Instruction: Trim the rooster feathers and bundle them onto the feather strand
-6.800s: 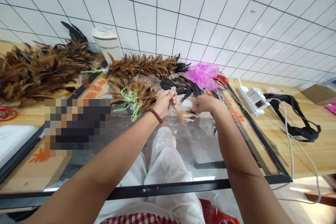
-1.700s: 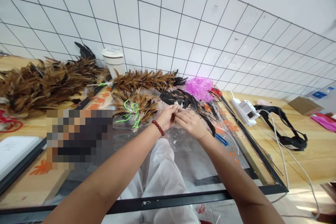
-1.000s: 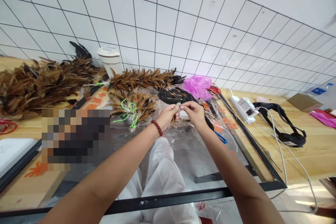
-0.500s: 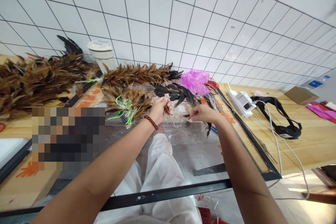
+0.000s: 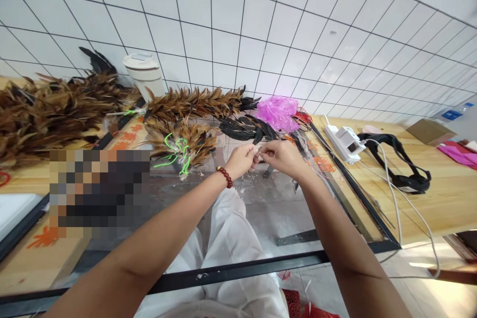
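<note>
My left hand point(image 5: 243, 160), with a dark red bead bracelet point(image 5: 224, 177) at the wrist, is closed in a pinch on a small bunch of feathers, now mostly covered by the fingers. Right against it, my right hand point(image 5: 281, 158) pinches too, fingertips meeting at a pale tip; what it holds is hidden. Just behind the hands lie long black feathers point(image 5: 242, 128) on the glass tabletop point(image 5: 261, 213). To the left sits a brown feather bundle point(image 5: 201, 141) tied with bright green string point(image 5: 178, 148).
A long brown feather strip point(image 5: 197, 102) lies behind, near a white lidded cup point(image 5: 143, 72). Big feather piles point(image 5: 55, 114) fill the left. A pink plastic bag point(image 5: 278, 112) stands by the wall. A power strip point(image 5: 345, 143) with cables and a black strap point(image 5: 395, 159) lie right.
My left hand has moved right and my right hand slightly left and up, so they now meet. The small brown feathers seen in my left hand are now mostly hidden.
</note>
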Action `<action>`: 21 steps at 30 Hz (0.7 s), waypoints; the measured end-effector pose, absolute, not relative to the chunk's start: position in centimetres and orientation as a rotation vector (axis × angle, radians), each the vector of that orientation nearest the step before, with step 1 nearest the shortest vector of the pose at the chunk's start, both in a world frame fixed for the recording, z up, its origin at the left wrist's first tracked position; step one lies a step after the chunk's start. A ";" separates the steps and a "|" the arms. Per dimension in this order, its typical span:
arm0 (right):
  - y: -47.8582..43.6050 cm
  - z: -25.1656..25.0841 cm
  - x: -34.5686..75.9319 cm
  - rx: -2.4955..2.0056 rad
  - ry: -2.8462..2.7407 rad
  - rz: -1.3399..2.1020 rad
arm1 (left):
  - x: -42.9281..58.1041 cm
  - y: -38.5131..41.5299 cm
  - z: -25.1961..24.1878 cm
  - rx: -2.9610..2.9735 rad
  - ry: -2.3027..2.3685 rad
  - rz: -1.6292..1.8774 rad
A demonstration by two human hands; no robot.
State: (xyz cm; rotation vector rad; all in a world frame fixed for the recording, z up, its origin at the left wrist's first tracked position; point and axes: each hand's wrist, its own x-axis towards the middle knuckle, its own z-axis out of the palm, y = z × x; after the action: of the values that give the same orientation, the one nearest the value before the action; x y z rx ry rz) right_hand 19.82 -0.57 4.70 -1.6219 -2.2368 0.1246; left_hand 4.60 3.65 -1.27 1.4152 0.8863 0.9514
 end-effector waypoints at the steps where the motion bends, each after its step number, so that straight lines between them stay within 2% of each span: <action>1: -0.5 4.7 19.8 -1.576 -2.184 0.209 | 4.7 3.5 -1.3 1.420 0.885 0.954; 4: -0.1 4.6 19.8 -1.479 -2.038 0.407 | 4.8 3.4 -1.1 1.337 0.826 1.025; 9: 0.3 4.3 19.8 -1.423 -1.896 0.521 | 4.7 3.2 0.0 1.075 0.777 1.073; 17: 1.2 3.3 20.1 -1.389 -1.838 0.443 | 4.6 3.0 -0.3 1.138 0.682 0.953; 21: 1.8 3.4 23.0 -1.656 -1.751 0.242 | 4.1 3.7 -0.4 1.005 0.714 1.067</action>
State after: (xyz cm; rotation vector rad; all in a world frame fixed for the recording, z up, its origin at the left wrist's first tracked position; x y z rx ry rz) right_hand 22.97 1.75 3.44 -1.6559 -1.7510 0.2424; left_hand 4.15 3.74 -0.44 1.0051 0.7144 1.0671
